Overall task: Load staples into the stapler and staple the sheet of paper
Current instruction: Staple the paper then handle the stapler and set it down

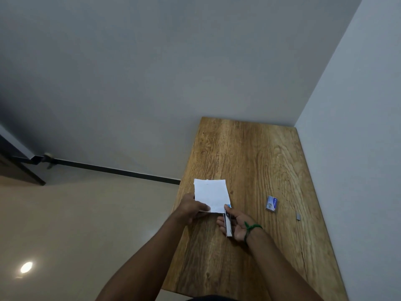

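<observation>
A small white sheet of paper (211, 195) is held above the wooden table (249, 153). My left hand (192, 210) pinches its near left edge, thumb on top. My right hand (235, 224) grips a slim stapler (227, 220) with a blue tip. The stapler's jaw sits at the paper's near right corner. A blue staple box (271, 204) lies on the table to the right. A short grey strip of staples (298, 216) lies further right, apart from the box.
The table stands in a corner with grey walls behind and on the right. Its left edge drops to a beige tiled floor. A green band circles my right wrist (251, 228). A dark door frame is at far left.
</observation>
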